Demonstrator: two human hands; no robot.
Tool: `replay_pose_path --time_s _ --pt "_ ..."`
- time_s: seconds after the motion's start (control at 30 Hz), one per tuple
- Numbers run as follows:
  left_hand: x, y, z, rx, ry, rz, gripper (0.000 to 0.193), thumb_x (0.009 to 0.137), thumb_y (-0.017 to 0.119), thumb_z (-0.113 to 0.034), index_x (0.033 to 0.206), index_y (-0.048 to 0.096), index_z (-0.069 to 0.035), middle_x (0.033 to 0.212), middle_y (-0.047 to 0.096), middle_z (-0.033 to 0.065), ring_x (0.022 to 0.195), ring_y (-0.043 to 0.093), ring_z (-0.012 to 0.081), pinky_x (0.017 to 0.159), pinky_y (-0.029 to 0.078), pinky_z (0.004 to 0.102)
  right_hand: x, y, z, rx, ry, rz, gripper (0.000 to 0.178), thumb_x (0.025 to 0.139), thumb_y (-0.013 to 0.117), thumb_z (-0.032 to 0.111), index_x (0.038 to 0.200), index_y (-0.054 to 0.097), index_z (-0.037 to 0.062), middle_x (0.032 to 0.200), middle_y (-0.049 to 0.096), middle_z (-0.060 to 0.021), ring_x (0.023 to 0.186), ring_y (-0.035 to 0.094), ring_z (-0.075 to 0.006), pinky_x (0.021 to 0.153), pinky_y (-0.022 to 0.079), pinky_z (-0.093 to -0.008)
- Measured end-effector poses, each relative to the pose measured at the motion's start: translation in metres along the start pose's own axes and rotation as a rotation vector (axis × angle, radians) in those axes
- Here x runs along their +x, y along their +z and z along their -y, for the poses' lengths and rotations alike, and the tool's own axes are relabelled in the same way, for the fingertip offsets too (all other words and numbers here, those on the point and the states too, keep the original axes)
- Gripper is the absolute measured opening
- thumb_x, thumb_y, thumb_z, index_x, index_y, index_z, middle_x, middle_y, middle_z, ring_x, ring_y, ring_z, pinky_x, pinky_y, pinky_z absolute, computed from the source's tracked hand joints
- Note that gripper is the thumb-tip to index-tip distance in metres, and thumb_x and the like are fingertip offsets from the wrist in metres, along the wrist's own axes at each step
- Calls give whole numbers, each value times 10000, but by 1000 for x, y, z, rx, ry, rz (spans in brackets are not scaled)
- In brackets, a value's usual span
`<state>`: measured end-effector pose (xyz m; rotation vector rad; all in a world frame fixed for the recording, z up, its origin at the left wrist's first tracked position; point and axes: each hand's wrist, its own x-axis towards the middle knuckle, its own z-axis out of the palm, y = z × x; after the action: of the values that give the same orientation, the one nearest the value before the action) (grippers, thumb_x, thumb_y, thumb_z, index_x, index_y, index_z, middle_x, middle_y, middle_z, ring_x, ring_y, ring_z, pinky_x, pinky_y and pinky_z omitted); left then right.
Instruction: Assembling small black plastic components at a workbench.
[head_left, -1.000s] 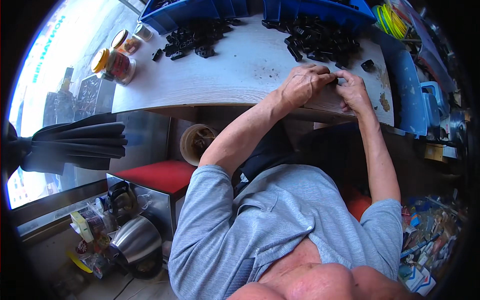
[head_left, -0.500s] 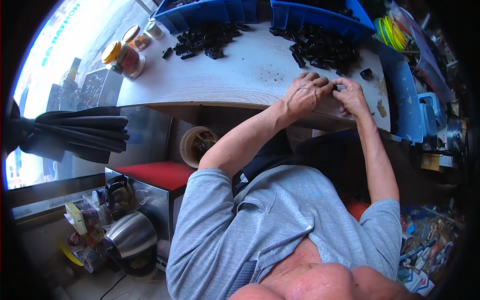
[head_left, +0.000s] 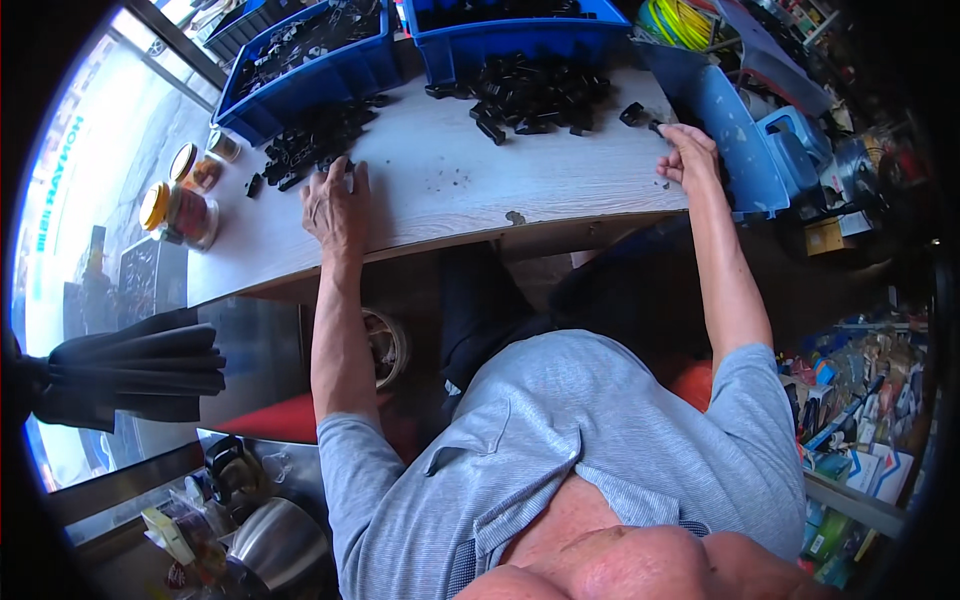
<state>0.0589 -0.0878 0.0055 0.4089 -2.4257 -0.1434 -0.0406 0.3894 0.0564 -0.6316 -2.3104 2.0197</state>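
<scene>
My left hand (head_left: pixel 337 212) reaches to the near edge of the left heap of small black plastic parts (head_left: pixel 318 135). Its fingers and thumb are apart, with the tips touching or almost touching parts there. At the table's right side is my right hand (head_left: pixel 692 158), with its index finger stretched out and the other fingers loosely bent. A small black part (head_left: pixel 656 127) lies at that fingertip; no firm grip on it shows. Just left of it sits another black plastic part (head_left: pixel 632 114), apart from the larger right heap (head_left: pixel 535 95).
Two blue bins (head_left: pixel 300 75) (head_left: pixel 520 45) of black parts stand behind the heaps. Lidded jars (head_left: pixel 185 215) are on the table's left. A light-blue tub (head_left: pixel 745 140) adjoins its right edge. A bucket (head_left: pixel 385 345) sits under the table, near a steel kettle (head_left: pixel 278 545).
My hands were together near the table's front right. Now they are apart: the left has moved left to the left heap, the right stays right by the single parts. The view has shifted.
</scene>
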Motion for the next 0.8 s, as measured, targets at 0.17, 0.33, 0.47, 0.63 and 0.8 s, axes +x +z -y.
replay_pose_path --time_s 0.17,0.33,0.47,0.63,0.8 --pt "-2 -1 2 -28 38 59 255 882 725 -342 1058 736 -159 989 702 111 960 642 337 801 542 444 16 1 0 -69 -62 -128 546 844 765 156 1353 574 107 632 531 -34 523 596 -164 514 592 -344" --pt "-3 4 8 -127 151 68 176 895 687 -227 1040 707 -128 992 710 98 945 643 323 804 535 445 17 28 15 -272 -113 82 627 828 744 115 1422 542 146 640 523 -32 505 559 -141 485 560 -320" --pt "-5 8 6 -223 179 46 146 913 643 -132 1051 685 -111 967 715 95 916 643 329 809 524 439 24 37 16 -448 -120 122 640 830 728 106 1438 538 162 625 514 -27 502 537 -118 463 519 -282" --pt "-1 6 7 -222 198 107 92 904 640 -101 981 692 -100 892 706 93 913 629 325 793 507 452 34 38 12 -545 -168 148 508 812 749 106 1309 641 109 685 589 -50 456 524 -110 399 460 -275" --pt "0 7 1 -355 172 -26 283 889 658 -131 1168 700 -117 1110 719 85 1079 634 323 909 522 424 30 39 4 -546 -174 122 502 837 767 148 1314 622 86 722 594 -47 445 505 -94 391 442 -261"
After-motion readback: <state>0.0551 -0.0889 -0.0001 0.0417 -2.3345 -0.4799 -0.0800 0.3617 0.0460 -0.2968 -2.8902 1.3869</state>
